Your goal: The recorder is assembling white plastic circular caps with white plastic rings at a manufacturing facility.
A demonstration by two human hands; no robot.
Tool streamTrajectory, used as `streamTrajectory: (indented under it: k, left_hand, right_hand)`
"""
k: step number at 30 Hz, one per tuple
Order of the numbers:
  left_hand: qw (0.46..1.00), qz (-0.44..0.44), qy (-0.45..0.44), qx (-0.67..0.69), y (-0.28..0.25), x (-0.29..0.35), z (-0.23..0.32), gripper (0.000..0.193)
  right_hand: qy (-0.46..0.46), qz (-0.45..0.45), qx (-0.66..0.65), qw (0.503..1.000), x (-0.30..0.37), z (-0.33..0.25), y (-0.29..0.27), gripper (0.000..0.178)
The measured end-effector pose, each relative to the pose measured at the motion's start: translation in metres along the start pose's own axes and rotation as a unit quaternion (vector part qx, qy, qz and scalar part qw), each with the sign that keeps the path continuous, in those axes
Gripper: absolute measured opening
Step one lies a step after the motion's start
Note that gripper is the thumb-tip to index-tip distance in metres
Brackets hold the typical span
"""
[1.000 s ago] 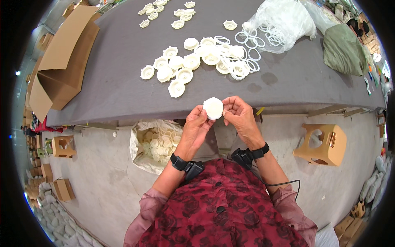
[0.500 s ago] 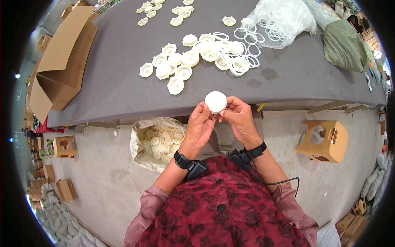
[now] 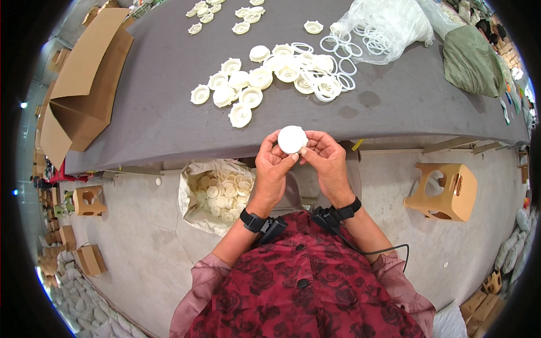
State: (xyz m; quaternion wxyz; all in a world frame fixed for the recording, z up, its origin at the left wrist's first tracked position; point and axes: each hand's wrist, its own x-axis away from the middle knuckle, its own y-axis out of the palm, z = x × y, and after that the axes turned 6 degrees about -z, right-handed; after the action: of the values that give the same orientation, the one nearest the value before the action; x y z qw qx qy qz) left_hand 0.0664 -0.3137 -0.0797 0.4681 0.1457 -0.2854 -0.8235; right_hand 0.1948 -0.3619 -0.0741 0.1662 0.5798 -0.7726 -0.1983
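A round white plastic cap [image 3: 292, 139] is held between both hands just off the table's near edge, its smooth flat face up. My left hand [image 3: 273, 169] grips it from the left with the thumb at its lower rim. From the right, my right hand [image 3: 329, 165] pinches the same rim between thumb and fingers. The cap's underside is hidden. Beyond my hands, a pile of cream plastic caps [image 3: 251, 97] lies on the grey-covered table [image 3: 163, 101], with translucent sealing rings [image 3: 345, 82] mixed into its right side.
A clear plastic bag [image 3: 389, 28] spills more rings at the back right, beside a green cloth bundle [image 3: 472, 62]. An open cardboard box [image 3: 84, 84] stands at the left. Below the table sits a white sack [image 3: 190, 217] of caps; a tan stool [image 3: 445, 191] is at the right.
The cap has shifted slightly left in my hands. My left thumb has moved to its lower rim, and the left fingers now reach further round its left side.
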Motion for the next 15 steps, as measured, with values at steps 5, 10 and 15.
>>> streamTrajectory:
  k: [5,10,15]
  left_hand:
    - [1.000,-0.002,-0.013,0.010,-0.0012,0.0009,0.0049,0.062]
    - [0.999,-0.017,-0.017,0.034,-0.0049,0.0008,0.0041,0.063]
    - [0.999,-0.031,-0.013,0.043,-0.0039,0.0006,0.0033,0.064]
  right_hand:
    - [-0.017,-0.009,0.023,1.000,0.0033,-0.0016,0.0061,0.034]
    - [-0.009,-0.021,0.046,0.999,0.0050,-0.0021,0.0002,0.037]
    - [-0.007,-0.015,0.053,0.998,0.0044,-0.0047,-0.0008,0.033]
